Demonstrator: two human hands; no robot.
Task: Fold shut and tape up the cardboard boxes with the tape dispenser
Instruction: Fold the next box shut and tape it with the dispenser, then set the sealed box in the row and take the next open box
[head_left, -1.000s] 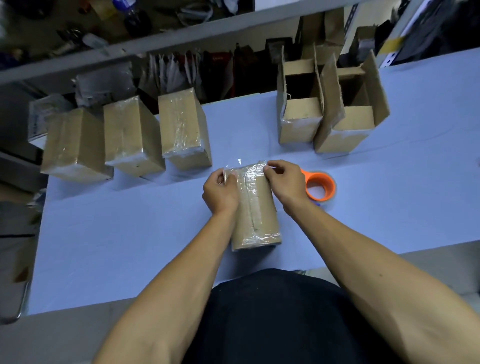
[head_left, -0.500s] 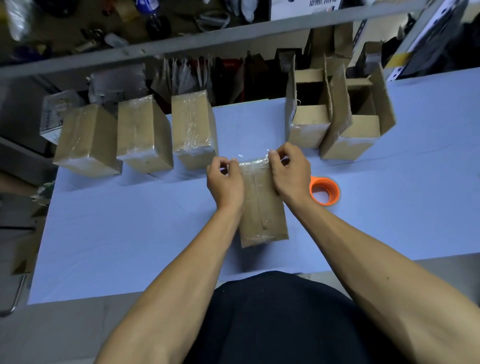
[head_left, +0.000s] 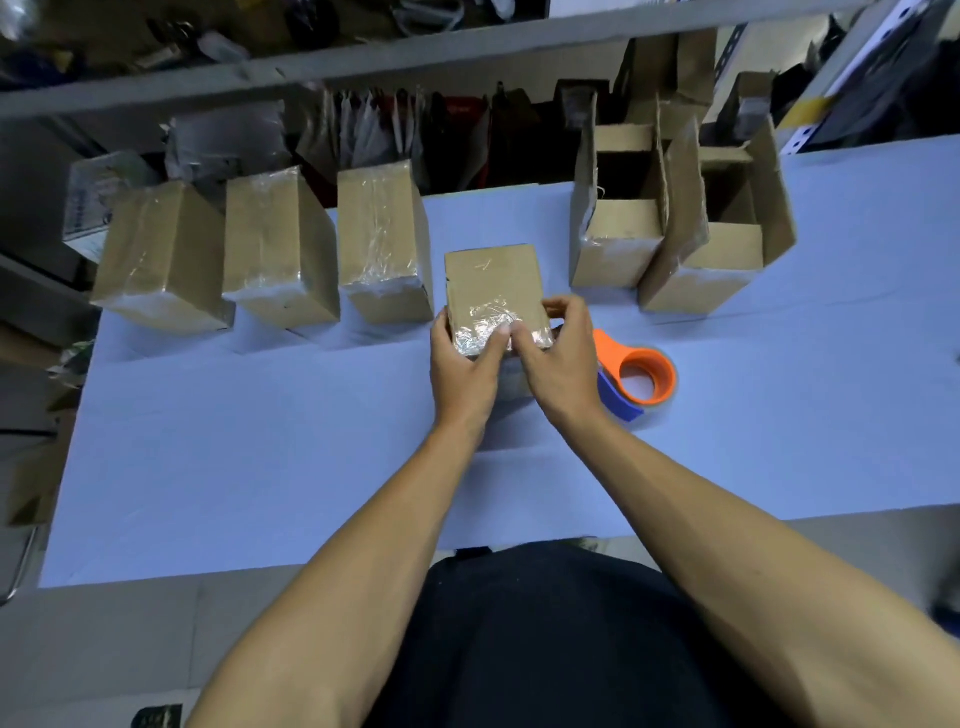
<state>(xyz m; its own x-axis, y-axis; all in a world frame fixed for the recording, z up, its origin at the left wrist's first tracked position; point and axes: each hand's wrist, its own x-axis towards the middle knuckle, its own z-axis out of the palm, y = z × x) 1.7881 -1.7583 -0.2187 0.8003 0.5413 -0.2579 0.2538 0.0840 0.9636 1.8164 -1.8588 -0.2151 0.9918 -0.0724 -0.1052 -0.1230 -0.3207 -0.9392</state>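
Head view: held box (head_left: 493, 291) stands on the blue table (head_left: 260, 441), at the right end of a row with three taped boxes (head_left: 280, 249), just beside the nearest of them. Both hands are on its near, lower part. Left hand (head_left: 462, 369) grips the left side, thumb across the taped face. Right hand (head_left: 558, 358) holds the right side, fingers curled round the edge, thumb on the tape. Neither hand holds anything else.

Key relation: box lies straight ahead of both hands, long axis running away from the person toward the shelf. The two hands are about equally near; the grip is at the near end only, so the far end is free.

Tape dispenser (head_left: 636, 376), orange with a blue part, rests on the table just right of the right hand, apart from the box. Right hand is the nearer to it.

Appearance of box: plain brown cardboard, flaps shut, crinkled clear tape shining over the near end; far part of the visible face bare. Judgement: this box looks sealed and set in line.

Two open boxes (head_left: 675, 244) stand to the right, flaps up, not yet closed. Judgement: these are next, reached most easily by the right hand.
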